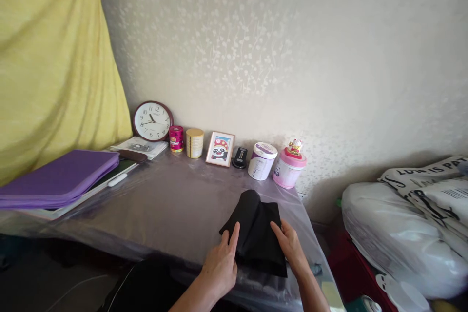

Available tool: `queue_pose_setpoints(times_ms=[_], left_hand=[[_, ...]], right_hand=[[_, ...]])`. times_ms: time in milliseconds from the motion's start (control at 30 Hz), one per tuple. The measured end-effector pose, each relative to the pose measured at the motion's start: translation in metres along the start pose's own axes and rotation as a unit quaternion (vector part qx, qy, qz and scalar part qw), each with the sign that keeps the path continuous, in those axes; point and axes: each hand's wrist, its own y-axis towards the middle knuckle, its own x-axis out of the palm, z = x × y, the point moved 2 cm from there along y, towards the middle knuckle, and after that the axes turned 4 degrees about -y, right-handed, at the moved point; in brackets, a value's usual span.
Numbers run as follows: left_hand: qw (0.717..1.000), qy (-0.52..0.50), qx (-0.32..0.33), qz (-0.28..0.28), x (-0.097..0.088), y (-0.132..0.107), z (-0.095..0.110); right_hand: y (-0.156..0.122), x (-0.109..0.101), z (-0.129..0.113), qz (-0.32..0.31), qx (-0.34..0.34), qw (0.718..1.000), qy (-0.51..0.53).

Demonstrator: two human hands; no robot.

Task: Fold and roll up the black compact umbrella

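A black folded cloth (255,226), stiff and creased, lies near the front right of the table; it could be a flat fabric bag, I cannot tell. Its far end rises in a rounded fold. At the left edge of the cloth is my left hand (221,263), index finger stretched along the top and the other fingers partly hidden. My right hand (290,243) grips the right edge, thumb on top and fingers curled at the side. Part of the cloth's near side hangs close to the table edge.
A plastic-covered table (164,204) carries a purple folder (62,175), a wall clock (152,121), a pink can (176,139), a yellow-lidded can (195,144), a panda picture frame (220,149), a white-purple tub (262,162) and a pink-lidded tub (288,169). White bags (402,234) stand right.
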Motion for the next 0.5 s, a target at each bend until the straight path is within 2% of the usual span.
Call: queue_pose_setpoints(times_ms=[167,333,400,500], left_hand=[[1.000,0.027,-0.008,0.003,0.004,0.001,0.001],[0.999,0.038,-0.007,0.005,0.002,0.001,0.005],[0.999,0.045,-0.012,0.000,0.001,0.002,0.006],[0.999,0.051,-0.013,0.002,0.002,0.003,0.006]], right_hand=[[0.010,0.011,-0.031,-0.031,0.013,0.990,0.137],[0.021,0.035,-0.055,-0.072,0.025,0.961,0.267],[0.026,0.045,-0.057,-0.072,0.025,0.955,0.286],[0.032,0.059,-0.054,-0.057,0.017,0.964,0.259]])
